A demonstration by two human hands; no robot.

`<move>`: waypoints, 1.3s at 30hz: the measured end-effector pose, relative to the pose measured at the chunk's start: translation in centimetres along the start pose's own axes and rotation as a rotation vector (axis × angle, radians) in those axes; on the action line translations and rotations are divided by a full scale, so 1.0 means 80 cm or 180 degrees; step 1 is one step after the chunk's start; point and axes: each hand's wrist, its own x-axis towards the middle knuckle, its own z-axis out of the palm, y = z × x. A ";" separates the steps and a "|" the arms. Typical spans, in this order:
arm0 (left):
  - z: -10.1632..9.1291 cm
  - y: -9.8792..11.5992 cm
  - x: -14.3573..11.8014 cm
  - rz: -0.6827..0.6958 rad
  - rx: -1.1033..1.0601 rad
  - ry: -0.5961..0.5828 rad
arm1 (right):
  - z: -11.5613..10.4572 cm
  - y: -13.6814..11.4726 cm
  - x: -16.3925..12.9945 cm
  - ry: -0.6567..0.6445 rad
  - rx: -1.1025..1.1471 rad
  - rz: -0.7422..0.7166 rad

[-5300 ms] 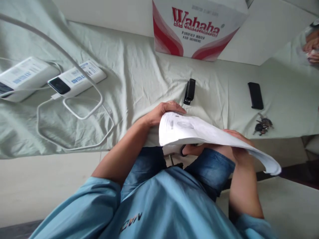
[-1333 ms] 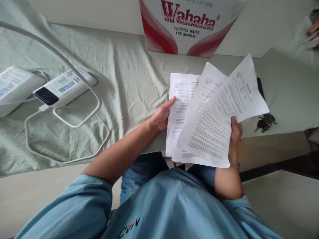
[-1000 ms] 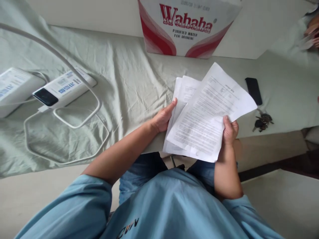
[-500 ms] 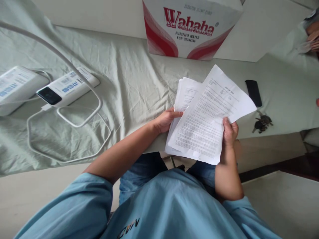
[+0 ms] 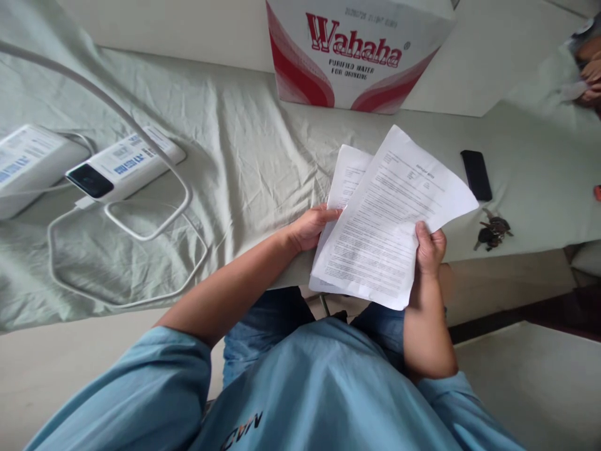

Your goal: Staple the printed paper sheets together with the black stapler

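My left hand (image 5: 312, 227) is closed on the left edge of a stack of printed papers (image 5: 348, 172), thumb on top and the fingers hidden beneath. Over that stack lies a tilted printed sheet (image 5: 389, 213), covering much of it. At its lower right edge my right hand (image 5: 429, 249) pinches this upper sheet, thumb on its face. Both sets of pages are above the table's front edge, over my lap. Whether the upper part is one sheet or more, I cannot tell.
A Wahaha water carton (image 5: 357, 56) stands at the back. To the right lie a black phone (image 5: 476, 175) and keys (image 5: 493, 230). White power banks (image 5: 126, 164) with a looped cable (image 5: 126, 304) are on the left of the cloth-covered table (image 5: 244, 156). Another person's hand (image 5: 592, 81) shows far right.
The upper sheet has shifted slightly left with my right hand, overlapping the stack a little more. My left hand keeps its hold, nearly still.
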 end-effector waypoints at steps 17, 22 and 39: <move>0.002 0.000 -0.002 -0.0051 0.0032 -0.0146 | 0.009 0.000 0.002 0.0313 0.0312 -0.0072; 0.009 0.001 -0.006 -0.0029 0.0122 -0.0004 | 0.011 0.002 0.001 0.0280 0.0161 -0.0141; 0.022 0.009 -0.008 0.0000 0.0294 -0.0087 | 0.019 -0.006 -0.006 0.0242 -0.0316 -0.0216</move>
